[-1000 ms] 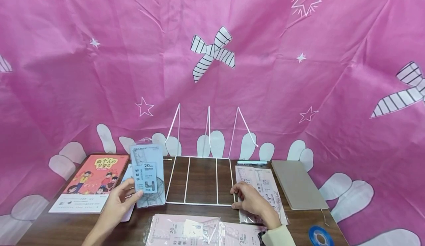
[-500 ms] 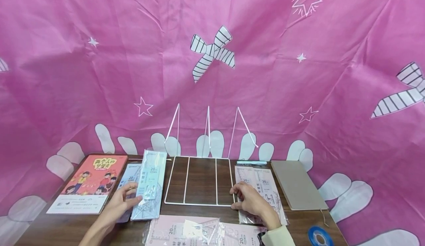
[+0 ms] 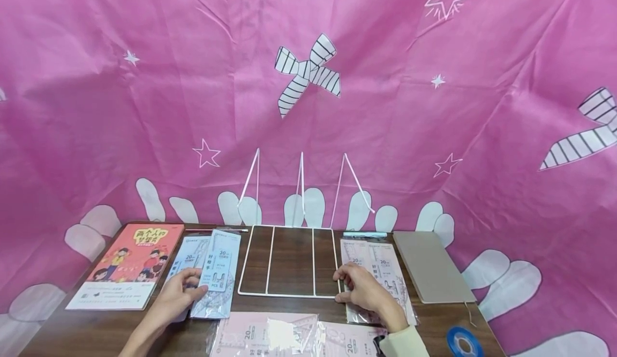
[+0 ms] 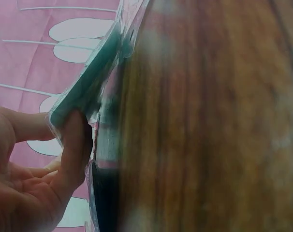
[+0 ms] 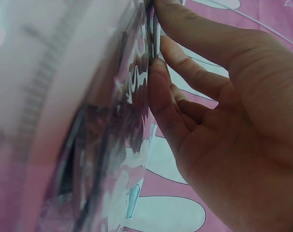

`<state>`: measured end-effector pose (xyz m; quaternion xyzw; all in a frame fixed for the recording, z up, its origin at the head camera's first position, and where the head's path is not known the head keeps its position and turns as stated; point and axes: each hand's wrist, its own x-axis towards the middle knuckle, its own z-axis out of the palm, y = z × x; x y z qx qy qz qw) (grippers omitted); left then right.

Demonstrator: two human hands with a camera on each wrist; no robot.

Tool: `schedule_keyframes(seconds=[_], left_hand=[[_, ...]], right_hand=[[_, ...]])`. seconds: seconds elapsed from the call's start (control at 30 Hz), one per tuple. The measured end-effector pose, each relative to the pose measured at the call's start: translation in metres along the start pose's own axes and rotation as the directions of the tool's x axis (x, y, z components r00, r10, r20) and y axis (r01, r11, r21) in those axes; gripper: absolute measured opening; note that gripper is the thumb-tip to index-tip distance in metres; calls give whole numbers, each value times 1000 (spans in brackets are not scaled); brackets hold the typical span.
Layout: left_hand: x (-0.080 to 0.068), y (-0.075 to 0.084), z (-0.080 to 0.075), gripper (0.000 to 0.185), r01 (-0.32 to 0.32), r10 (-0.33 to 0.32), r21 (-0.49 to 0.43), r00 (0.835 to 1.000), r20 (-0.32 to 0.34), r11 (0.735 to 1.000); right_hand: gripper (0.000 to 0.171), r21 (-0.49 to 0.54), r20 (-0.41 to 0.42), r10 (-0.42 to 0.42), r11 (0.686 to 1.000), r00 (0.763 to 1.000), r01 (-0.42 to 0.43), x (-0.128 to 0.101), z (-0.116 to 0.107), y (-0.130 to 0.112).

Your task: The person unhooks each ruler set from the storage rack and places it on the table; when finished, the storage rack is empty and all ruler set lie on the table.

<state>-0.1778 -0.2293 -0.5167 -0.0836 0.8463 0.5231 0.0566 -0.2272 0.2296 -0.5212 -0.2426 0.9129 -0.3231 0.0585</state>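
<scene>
Dark wood table (image 3: 96,330), backed and flanked by a pink cloth (image 3: 385,105) printed with stars, striped bows and white ovals; the cloth drapes down over the table's far edge and sides.

Centre of the table: white wire rack (image 3: 289,260), its flat frame lying on the wood, three thin prongs rising at 12 o'clock against the cloth.

Left hand (image 3: 175,295) at 8 o'clock of the rack, thumb and fingers pinching the near end of a blue ruler pack (image 3: 219,271); the wrist view shows the thumb (image 4: 74,145) pressed against the pack's edge. The pack lies on the table just left of the rack, over a second blue pack (image 3: 190,258).

Right hand (image 3: 366,293) at the rack's 4 o'clock corner, fingers loosely curved, tips on the frame wire and palm over a pink pack (image 3: 381,266). The wrist view shows the fingers (image 5: 185,72) against clear plastic, nothing gripped.

At 9 o'clock an orange book (image 3: 130,263). At 3 o'clock a grey notebook (image 3: 429,266), with a pale pen (image 3: 365,234) at its far left. More pink packs (image 3: 270,335) at 6 o'clock. Blue tape roll (image 3: 464,342) at 4 o'clock.
</scene>
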Motion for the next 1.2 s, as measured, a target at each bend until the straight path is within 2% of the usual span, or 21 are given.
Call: schedule_keyframes(seconds=[0.2,0.37,0.53,0.77,1.0,1.13,1.2], left_hand=[[0,1,-5,54,-48,56,210,998,-30,977],[-4,3,-7,54,-66,74,251,997,-21,966],[-5,3,-10,52,-79,92,339,996,-20,937],[-5,3,-13,41,-44,60,319,997,-39,947],[-5,8,-12,27,-92,111,331,993,-36,939],[-4,10,-5,21,-184,211,323,976,-52,928],[-3,12,0,18,-253,290,322,954,-74,913]], right_hand=[[38,-4,0,-4,1000,1000,4,1,1,1],[38,-7,-2,-11,1000,1000,11,2,1,2],[38,-10,0,-10,1000,1000,10,2,2,3],[38,-13,-2,-17,1000,1000,17,5,2,4],[38,-23,-8,-29,999,1000,28,5,2,4],[37,-38,3,-42,998,999,42,4,2,5],[37,-44,10,-46,998,999,47,4,1,4]])
